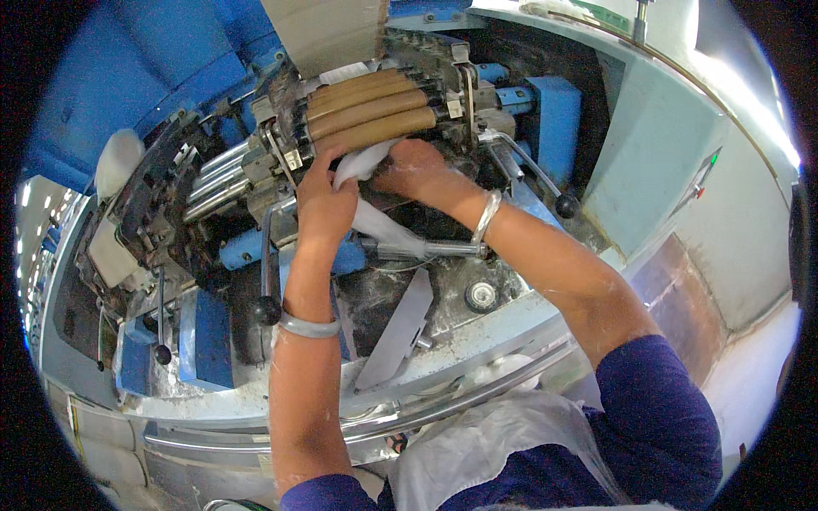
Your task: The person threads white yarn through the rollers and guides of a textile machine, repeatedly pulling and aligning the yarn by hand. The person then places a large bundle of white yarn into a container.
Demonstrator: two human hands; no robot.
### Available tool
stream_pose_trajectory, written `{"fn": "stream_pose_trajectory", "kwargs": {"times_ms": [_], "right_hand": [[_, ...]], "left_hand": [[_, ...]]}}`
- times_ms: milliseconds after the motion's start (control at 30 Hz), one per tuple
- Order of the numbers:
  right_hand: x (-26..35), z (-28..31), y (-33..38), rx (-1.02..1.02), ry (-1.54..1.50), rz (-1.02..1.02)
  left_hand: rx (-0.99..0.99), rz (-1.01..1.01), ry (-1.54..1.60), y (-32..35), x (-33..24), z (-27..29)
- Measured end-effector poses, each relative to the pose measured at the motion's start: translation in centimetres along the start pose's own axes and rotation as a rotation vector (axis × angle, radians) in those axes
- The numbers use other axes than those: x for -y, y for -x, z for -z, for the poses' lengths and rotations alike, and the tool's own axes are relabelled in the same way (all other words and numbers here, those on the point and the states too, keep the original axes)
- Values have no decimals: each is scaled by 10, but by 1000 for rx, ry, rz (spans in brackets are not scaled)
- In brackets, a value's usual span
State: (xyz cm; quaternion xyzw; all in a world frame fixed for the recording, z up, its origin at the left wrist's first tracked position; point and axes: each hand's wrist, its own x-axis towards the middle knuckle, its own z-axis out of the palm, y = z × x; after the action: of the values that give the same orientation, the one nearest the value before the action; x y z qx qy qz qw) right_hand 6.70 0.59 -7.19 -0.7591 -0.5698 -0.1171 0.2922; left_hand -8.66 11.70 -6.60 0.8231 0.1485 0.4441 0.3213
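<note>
Our left hand [326, 200] is closed on a soft white fibre strand [365, 162], upper centre of the frame, below tan-brown cylindrical rollers [373, 128]; our right hand's [416, 169] grip is unclear. We seem to be positioning the strand; the next move likely calls for gentleness.

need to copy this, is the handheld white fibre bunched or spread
Bunched: white fibre forms a narrow strand between left hand and right hand.
</note>
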Motion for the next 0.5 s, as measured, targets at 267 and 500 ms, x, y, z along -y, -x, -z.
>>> {"fn": "stream_pose_trajectory", "kwargs": {"times_ms": [267,500], "right_hand": [[2,10,6,269,230,63],[39,53,26,588,280,-72]], "left_hand": [[58,49,19,2,-8,4],[274,354,209,6,-14,-1]]}}
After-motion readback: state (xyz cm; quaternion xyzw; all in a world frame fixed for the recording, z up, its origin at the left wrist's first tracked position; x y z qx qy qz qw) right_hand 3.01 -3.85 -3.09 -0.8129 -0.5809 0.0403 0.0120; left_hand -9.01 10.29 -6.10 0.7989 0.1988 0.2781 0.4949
